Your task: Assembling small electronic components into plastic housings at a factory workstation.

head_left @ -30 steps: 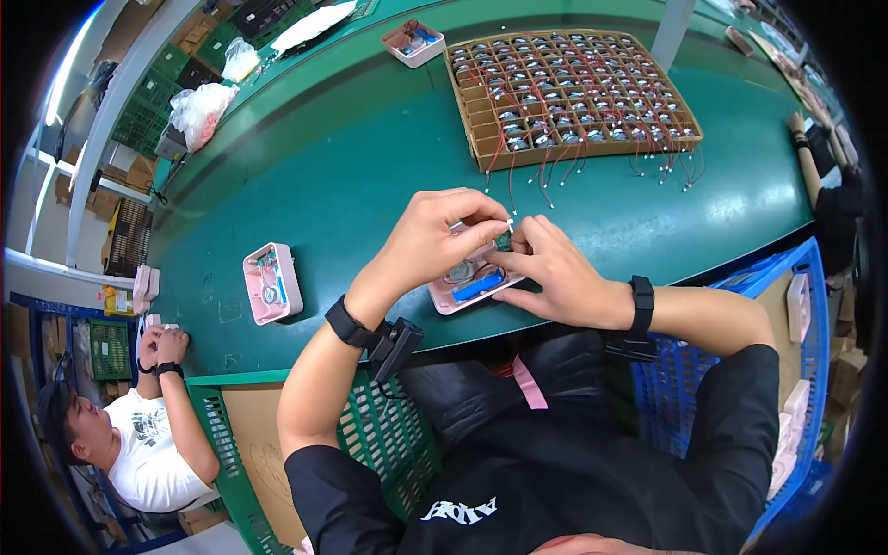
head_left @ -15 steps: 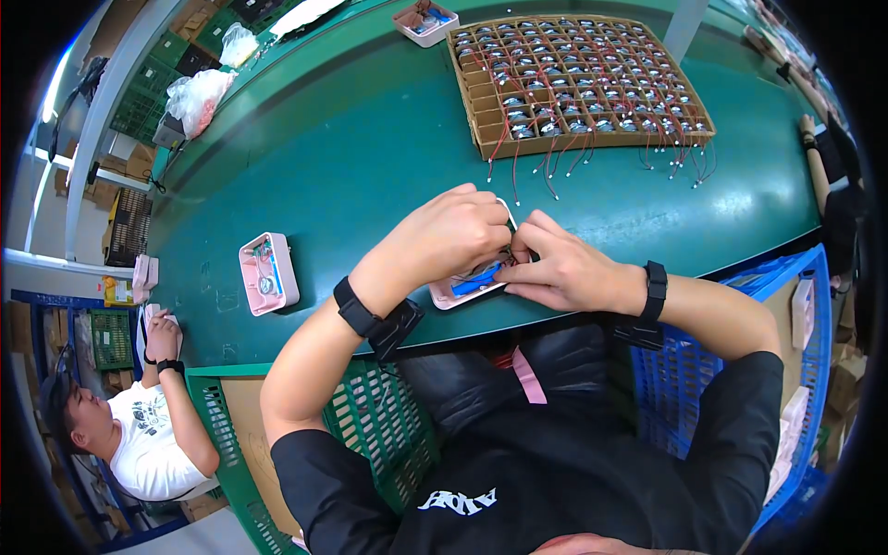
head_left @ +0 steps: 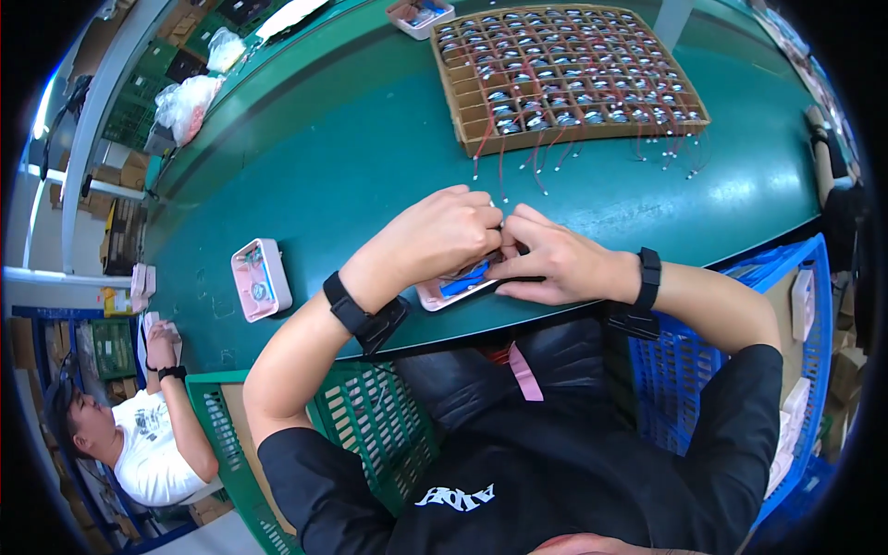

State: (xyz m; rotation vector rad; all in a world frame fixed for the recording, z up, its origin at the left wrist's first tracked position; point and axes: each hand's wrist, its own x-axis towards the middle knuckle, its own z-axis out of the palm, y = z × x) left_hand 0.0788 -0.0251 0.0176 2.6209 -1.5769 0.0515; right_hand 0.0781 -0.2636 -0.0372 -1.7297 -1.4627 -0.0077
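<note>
Close to the table's near edge lies a pale pink plastic housing (head_left: 430, 297) with a blue part (head_left: 465, 279) and wiring inside. Both hands work over it and cover most of it. My left hand (head_left: 446, 233) is closed, its fingertips pinched at the housing's far side; what they grip is hidden. My right hand (head_left: 559, 262) bends over the right side, thumb and forefinger pinched close to the left fingertips, and I cannot make out what is between them. Off to the left, a second pink housing (head_left: 261, 279) stands open side up, with a blue part and a round part inside.
A divided cardboard tray (head_left: 573, 79) of round parts with red wires stands at the back, several wires hanging over its front edge. Beside it is a pink box (head_left: 421, 17). A green crate (head_left: 375, 407) and a blue crate (head_left: 675, 388) flank me. A co-worker (head_left: 153, 435) sits at left.
The view has shifted a little, so the tray and housings appear slightly farther left. Both hands stay over the same housing, fingertips still close together.
</note>
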